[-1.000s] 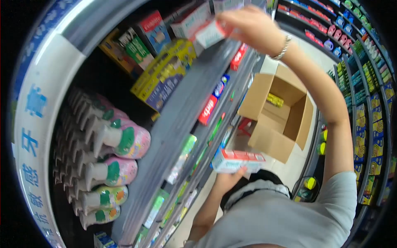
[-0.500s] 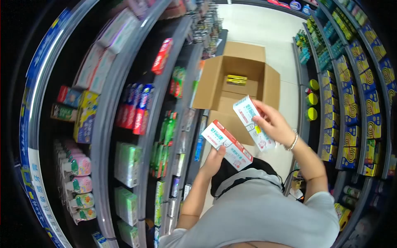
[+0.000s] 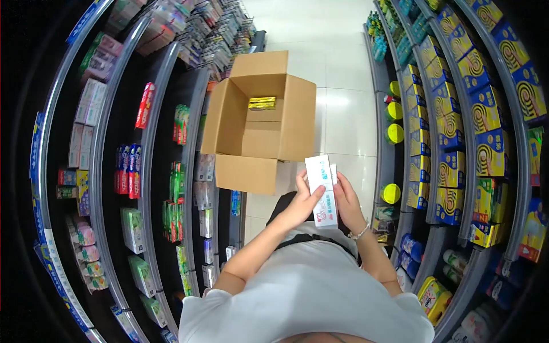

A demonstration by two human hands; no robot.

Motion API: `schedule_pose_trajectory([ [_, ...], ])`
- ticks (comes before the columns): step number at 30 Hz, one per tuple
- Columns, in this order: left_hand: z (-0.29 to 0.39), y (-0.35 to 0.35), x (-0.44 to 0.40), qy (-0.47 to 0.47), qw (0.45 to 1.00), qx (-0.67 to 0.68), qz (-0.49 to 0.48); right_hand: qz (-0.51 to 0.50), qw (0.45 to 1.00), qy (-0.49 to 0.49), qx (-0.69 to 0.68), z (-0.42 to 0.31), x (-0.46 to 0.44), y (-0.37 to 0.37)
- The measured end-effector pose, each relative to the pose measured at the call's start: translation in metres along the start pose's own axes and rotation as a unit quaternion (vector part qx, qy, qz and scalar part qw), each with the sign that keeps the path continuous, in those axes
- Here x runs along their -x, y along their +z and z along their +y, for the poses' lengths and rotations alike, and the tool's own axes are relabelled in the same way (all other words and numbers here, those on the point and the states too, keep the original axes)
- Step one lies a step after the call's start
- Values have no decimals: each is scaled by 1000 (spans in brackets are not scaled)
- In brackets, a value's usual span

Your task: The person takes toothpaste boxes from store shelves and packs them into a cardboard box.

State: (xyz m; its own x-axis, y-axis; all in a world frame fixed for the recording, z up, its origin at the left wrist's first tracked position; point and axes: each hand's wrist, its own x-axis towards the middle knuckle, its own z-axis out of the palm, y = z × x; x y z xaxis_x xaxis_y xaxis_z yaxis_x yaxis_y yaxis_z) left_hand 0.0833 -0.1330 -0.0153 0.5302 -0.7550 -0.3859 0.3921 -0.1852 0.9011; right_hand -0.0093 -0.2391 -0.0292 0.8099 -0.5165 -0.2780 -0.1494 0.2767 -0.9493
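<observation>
In front of my body, my left hand [image 3: 302, 204] grips a long white box [image 3: 322, 188] with teal and pink print, its thumb across the front. My right hand [image 3: 347, 200] closes on the right side of the same stack, where the edge of a second white box [image 3: 334, 172] shows behind the first. The two boxes lie together, nearly upright in view. Just beyond them, an open cardboard carton [image 3: 297, 120] stands on the floor with small yellow boxes [image 3: 262, 103] inside.
Shelves of toothpaste boxes [image 3: 145, 105] and pump bottles [image 3: 90, 253] line the left side. On the right, shelves hold blue and yellow boxes [image 3: 492, 153] and yellow-lidded containers [image 3: 390, 193]. A tiled floor [image 3: 346, 126] runs between them.
The view has swung from the left shelf to the aisle. My right hand has come down from the shelf with a box, and the two boxes, earlier apart, are now together between my hands.
</observation>
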Motion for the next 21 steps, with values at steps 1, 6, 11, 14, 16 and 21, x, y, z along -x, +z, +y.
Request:
schedule_pose_trajectory([
  [1,4,4,-5,32,999,-40,-12,-16,1000,-9,9,-3,-4,-7],
  [6,21,14,-25,58,993,-92,-38,-79,995,-58,14,-19,-26,-24],
  [11,15,17,-71,33,996,-54,-68,-70,997,11,13,-15,-65,-44],
  [14,11,13,-102,77,994,-48,-54,-96,994,24,49,-21,-96,-55],
  [16,28,11,-120,13,996,-25,-89,-86,994,52,44,-23,-119,-65],
  [21,33,9,-179,88,996,24,-14,-183,966,36,180,-79,-191,-74],
])
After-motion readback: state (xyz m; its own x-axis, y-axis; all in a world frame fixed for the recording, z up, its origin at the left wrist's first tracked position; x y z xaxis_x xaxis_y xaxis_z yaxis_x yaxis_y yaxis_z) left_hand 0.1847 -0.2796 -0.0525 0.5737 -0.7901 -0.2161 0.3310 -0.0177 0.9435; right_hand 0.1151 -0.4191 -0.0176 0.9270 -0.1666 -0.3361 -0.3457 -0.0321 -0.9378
